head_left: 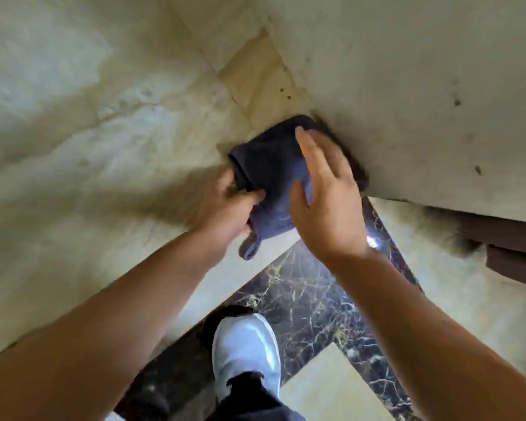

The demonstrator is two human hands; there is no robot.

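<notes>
Closest to the camera there's a white shoe (245, 344) planted on a dark veined marble floor (310, 299), with a beige tile (331, 387) set into it just to the right of the shoe. Both bare forearms reach up from the bottom corners of the shot.

The left hand (225, 208) sits right at the near edge of a beige marble ledge (104, 132). Its fingers are curled around the folded left side of a dark blue cloth (271, 159), with the thumb pinching down on top. A little tail of the cloth hangs off the ledge's near edge, just under that hand.

The right hand (325, 202) has its fingers straight and close together, not gripping anything. It's laid flat over the right half of the cloth. It's a bit blurry, so I honestly can't tell how hard it's pressing, or if the palm touches at all.

The cloth itself is bunched into the right end of the ledge, its far side tucked up against the pale spotted wall (422, 86) where the two meet. Lower right there's some dark brown wood trim (498, 232) under the wall.
</notes>
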